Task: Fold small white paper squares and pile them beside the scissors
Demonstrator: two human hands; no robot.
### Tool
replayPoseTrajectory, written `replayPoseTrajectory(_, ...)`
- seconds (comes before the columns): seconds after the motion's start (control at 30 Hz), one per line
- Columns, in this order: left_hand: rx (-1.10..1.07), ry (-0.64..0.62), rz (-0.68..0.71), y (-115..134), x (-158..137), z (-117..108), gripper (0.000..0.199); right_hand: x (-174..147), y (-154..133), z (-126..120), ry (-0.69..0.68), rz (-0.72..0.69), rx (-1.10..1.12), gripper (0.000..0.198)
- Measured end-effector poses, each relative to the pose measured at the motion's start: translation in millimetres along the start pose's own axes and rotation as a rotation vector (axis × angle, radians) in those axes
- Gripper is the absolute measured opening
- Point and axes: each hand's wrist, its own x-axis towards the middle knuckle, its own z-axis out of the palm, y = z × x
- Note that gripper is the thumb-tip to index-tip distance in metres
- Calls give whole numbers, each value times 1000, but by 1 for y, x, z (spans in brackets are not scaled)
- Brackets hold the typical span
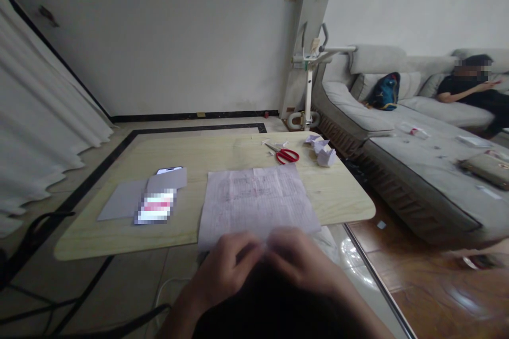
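The back of the scene is filled by a pale wall. On the right, a grey sofa is seen, and its far end is occupied by a person in dark clothes. The left side is hung with a white curtain. In the middle, a light wooden desk is placed, and beyond its far right corner a white exercise machine is set. A large, creased, printed sheet is spread on the near middle of the desk, its near edge carried past the desk's rim. A blue backpack is propped on the sofa.

The left hand and right hand are held close together at the sheet's near edge, fingers curled inward and fingertips nearly met; because of blur, it cannot be told whether the paper is gripped. On the left, a plain paper is laid beside a smaller piece, by which a phone is partly covered. Folded papers are gathered at the far right, with red-handled scissors left near them, beyond the sheet.
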Motion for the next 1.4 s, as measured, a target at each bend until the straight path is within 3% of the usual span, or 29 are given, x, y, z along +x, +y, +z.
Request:
replayPoseTrajectory(0.23,-163,-79,-42,3,-3,1,29,-1,-4,0,-90,98,247,34)
replayPoseTrajectory(0.53,-198,-113,-37,2,-3,-1,29,3,1,1,-202,89,496,34)
replayPoseTrajectory(0.8,-126,-90,19,8,-4,-1,28,2,1,3,-166,77,579,39)
replayPoseTrajectory(0.97,-86,3,90,11,-2,4,31,1,2,4,15,96,485,46)
replayPoseTrajectory(1.4,-34,87,152,0,0,7,30,3,7,4,69,-47,338,40)
